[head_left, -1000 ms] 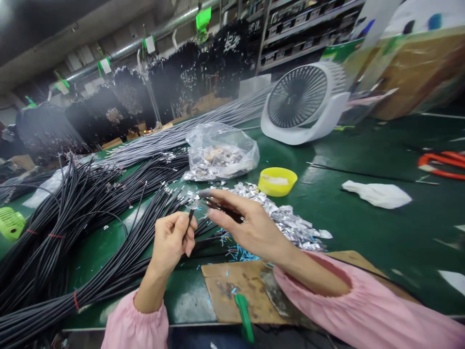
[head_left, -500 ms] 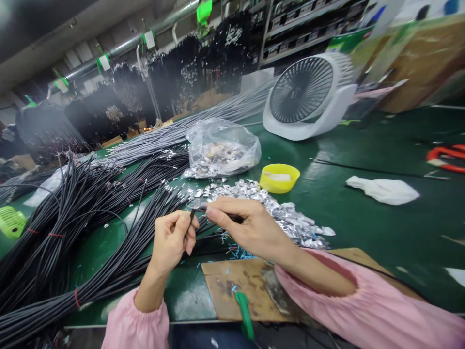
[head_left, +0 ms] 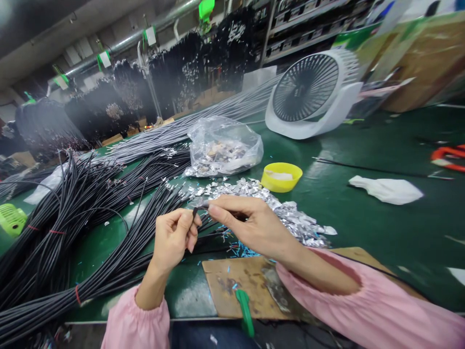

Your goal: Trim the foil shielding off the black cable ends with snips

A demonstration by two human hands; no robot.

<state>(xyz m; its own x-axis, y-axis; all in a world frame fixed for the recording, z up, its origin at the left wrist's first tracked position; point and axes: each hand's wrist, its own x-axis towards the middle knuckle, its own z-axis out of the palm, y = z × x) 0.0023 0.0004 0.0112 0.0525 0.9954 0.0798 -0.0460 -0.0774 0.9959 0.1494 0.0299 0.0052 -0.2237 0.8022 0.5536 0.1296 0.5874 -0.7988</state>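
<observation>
My left hand (head_left: 174,237) is closed around the end of a thin black cable (head_left: 195,212), holding it upright near the table's front. My right hand (head_left: 250,224) pinches something small at the tip of that cable; what it holds is too small to name. Both wrists wear pink sleeves. Just behind the hands lies a pile of small silver foil pieces (head_left: 283,213). Bundles of black cables (head_left: 90,228) spread over the green table (head_left: 363,228) to the left.
A clear plastic bag of metal bits (head_left: 223,150) and a yellow bowl (head_left: 281,175) sit behind the foil pile. A white fan (head_left: 312,94) stands at the back, a white rag (head_left: 387,189) to the right. A brown board (head_left: 250,286) with a green-handled tool (head_left: 244,310) lies by the front edge.
My right hand's outstretched fingers have closed into a pinch at the cable tip. My left hand has hardly moved.
</observation>
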